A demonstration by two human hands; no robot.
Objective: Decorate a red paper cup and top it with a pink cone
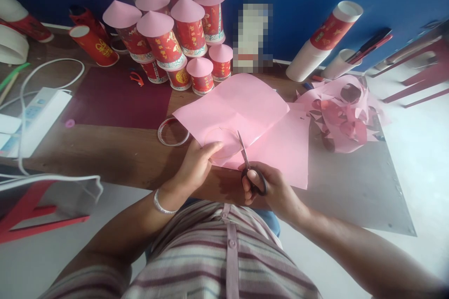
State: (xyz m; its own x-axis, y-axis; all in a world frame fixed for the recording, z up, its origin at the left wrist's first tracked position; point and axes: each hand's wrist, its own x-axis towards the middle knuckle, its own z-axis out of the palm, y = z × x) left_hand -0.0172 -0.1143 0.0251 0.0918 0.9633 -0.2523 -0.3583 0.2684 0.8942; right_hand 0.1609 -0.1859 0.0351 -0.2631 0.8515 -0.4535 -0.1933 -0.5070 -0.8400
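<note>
My left hand [196, 163] grips the near edge of a sheet of pink paper [242, 98], thumb on top, fingers underneath. A circle outline is drawn on the sheet near that thumb. In my right hand [266, 180] is a pair of black-handled scissors [246, 159], fingers through the loops. The blades point away from me and lie at the paper, by the right side of the drawn circle; whether they are parted is hard to make out. Another pink sheet [287, 149] lies flat below and to the right.
Red paper cups with pink cone tops [159, 37] stand stacked at the back. Cut pink scraps [345, 117] are heaped at right, near a cup stack [312, 51] and a pen cup [340, 65]. A tape roll [172, 143] and a white power strip [38, 119] lie leftward.
</note>
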